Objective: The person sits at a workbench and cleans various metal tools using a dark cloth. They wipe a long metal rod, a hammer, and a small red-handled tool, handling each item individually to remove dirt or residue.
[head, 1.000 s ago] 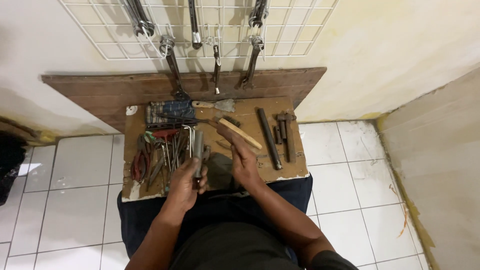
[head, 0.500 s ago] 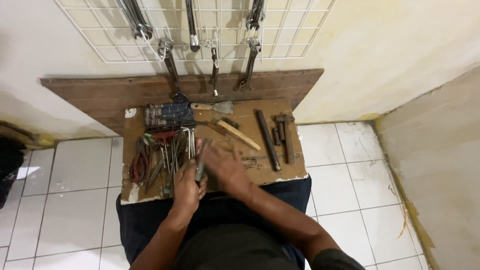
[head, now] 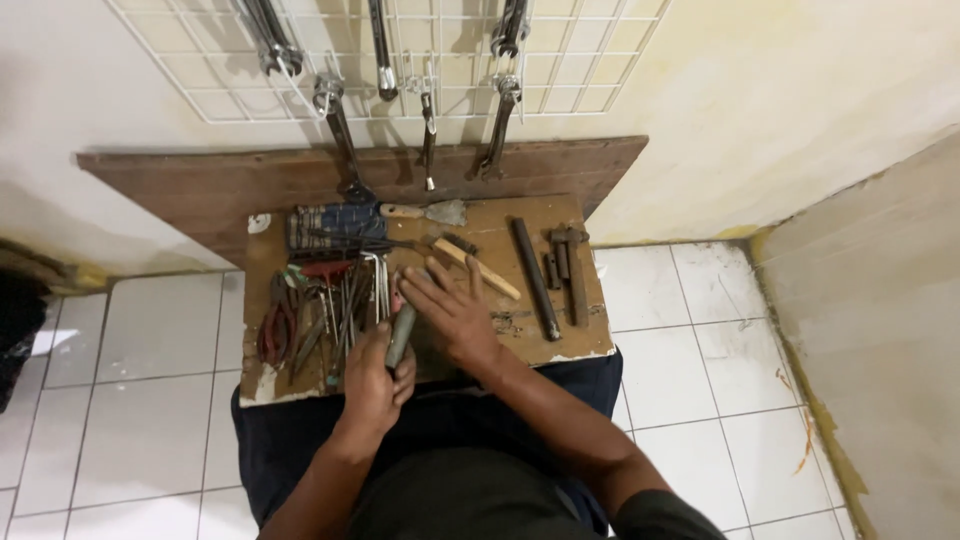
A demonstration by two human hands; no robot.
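Single head-worn view, looking steeply down from above the seated person

The camera faces down and forward toward the wall: the wooden board (head: 420,290) on the lap fills the frame centre at arm's length, the wire grid (head: 400,60) on the wall runs along the top edge, tiled floor (head: 690,360) lies to both sides, and the forearms enter from the bottom edge

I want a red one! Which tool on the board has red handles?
The pliers at the board's left edge, left of the left hand. Their handles are red; the tools beside them look grey or rusty metal.
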